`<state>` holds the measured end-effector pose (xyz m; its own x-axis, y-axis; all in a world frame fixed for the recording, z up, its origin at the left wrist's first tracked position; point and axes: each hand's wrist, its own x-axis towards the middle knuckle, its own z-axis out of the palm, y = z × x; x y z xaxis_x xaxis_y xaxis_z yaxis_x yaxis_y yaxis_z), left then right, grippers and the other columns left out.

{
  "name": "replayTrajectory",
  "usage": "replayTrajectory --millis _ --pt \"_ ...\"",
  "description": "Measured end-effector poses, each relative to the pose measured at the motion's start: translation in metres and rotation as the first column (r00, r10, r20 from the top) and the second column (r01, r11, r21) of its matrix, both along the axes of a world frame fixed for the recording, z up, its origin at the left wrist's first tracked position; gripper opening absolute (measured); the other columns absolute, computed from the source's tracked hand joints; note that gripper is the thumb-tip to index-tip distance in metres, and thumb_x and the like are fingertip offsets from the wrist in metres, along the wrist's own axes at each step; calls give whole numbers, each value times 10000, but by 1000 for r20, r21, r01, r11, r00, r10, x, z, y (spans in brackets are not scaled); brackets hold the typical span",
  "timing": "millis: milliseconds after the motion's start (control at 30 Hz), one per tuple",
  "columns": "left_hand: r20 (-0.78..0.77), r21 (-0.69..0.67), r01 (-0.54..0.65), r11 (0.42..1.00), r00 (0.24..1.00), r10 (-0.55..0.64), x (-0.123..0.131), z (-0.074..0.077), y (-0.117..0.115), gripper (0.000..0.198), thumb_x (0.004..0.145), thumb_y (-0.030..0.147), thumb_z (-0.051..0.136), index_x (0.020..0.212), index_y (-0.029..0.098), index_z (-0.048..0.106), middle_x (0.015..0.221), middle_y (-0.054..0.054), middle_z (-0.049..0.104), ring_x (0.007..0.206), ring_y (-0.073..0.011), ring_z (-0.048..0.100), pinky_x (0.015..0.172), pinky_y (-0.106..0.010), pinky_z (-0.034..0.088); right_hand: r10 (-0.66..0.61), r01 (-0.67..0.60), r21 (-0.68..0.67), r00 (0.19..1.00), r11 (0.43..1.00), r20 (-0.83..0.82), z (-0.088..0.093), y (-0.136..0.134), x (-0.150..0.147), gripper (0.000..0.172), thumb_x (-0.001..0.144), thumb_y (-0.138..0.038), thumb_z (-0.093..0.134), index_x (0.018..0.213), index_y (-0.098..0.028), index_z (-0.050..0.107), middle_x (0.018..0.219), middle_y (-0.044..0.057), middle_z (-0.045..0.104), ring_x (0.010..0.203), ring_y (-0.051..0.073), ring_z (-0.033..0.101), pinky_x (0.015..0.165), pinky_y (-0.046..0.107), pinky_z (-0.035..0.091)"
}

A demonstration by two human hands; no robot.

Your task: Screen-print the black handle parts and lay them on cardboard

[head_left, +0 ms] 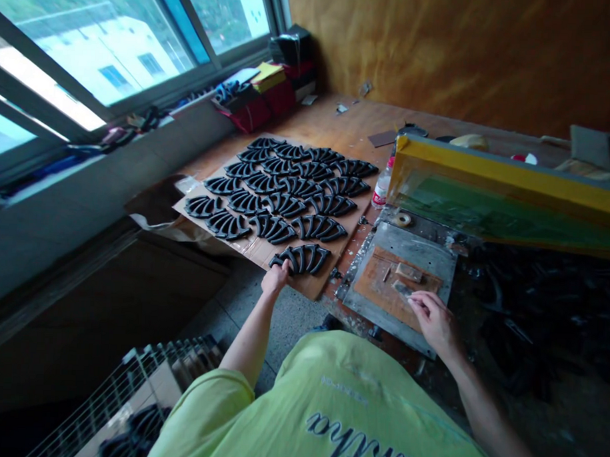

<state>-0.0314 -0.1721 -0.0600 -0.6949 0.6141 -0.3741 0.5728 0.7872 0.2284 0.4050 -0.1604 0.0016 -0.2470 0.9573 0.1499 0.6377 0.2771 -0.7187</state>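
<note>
My left hand (276,278) grips the near end of a black fan-shaped ribbed piece (304,258) lying at the front edge of a cardboard sheet (310,287). Several more of the same black pieces (286,198) lie in rows across that sheet. My right hand (434,318) rests with fingers curled on the rust-brown pad (378,278) of a grey metal plate (441,256). The fingertips are at a small grey block (401,288), but I cannot tell whether they hold it.
A yellow-framed green printing screen (496,195) stands tilted up behind the plate. A small plastic bottle (381,188) and a tape roll (403,219) sit beside it. A dark heap of parts (543,297) fills the right. A wire rack (129,396) stands lower left; clutter lines the windowsill.
</note>
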Motion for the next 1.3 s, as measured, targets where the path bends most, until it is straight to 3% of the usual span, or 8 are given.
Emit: replayTrajectory --millis 67,167,333,533,733,867,1067,1300 --pt "-101 96 -15 995 995 24 15 -1 -13 624 912 635 330 1121 117 609 1149 -226 669 1099 -345 627 891 -448 490 -18 18 -4 1000 1000 -2 -1 -2 4 357 937 -505 464 846 -208 641 972 96 648 853 194 642 715 308 546" --pt "-287 326 184 927 954 -88 48 -10 -27 556 900 570 459 1265 166 573 1331 -173 571 1240 -307 521 1002 -420 437 -31 31 -7 999 999 -12 -4 -3 9 376 932 -527 464 845 -209 644 970 99 651 845 195 647 716 312 549" --pt "-365 358 370 857 901 -236 87 -31 -23 596 818 572 605 1304 228 606 1473 -147 453 1343 -353 404 1111 -505 328 -23 23 -10 1000 1000 -15 -7 -2 9 413 930 -555 450 855 -206 658 962 102 651 819 189 652 690 304 551" --pt "-374 391 412 823 888 -267 73 -42 -3 527 797 504 656 1219 190 664 1387 -144 540 1331 -369 392 1114 -496 348 -9 10 28 1000 1000 -18 -9 -1 11 434 928 -570 443 845 -205 661 953 103 666 846 198 659 727 314 557" --pt "-363 403 549 732 830 -423 43 -37 10 505 758 484 705 1184 213 690 1340 -122 577 1303 -349 423 1091 -470 394 10 -10 22 1000 1000 -22 -17 1 19 442 921 -584 451 864 -205 671 961 103 675 846 201 665 701 307 561" --pt "-377 386 572 724 814 -442 41 -37 5 613 791 489 675 1342 235 585 1447 -127 499 1361 -355 392 1107 -528 356 42 -41 37 999 998 -31 -21 3 19 434 922 -576 456 885 -205 679 972 102 677 855 201 668 713 309 562" --pt "-399 436 567 698 818 -415 57 -45 -48 623 865 446 603 1422 193 486 1522 -155 408 1439 -300 326 1177 -500 282 135 -131 42 987 990 -83 -23 8 3 411 933 -555 454 887 -214 679 952 103 683 854 211 676 720 325 572" --pt "-276 344 325 881 932 -236 51 -65 -144 550 904 490 526 1379 213 511 1524 -108 425 1438 -264 342 1185 -469 288 324 -317 82 941 945 -99 -9 18 -53 345 952 -496 454 857 -237 662 893 82 697 820 221 682 745 349 562"
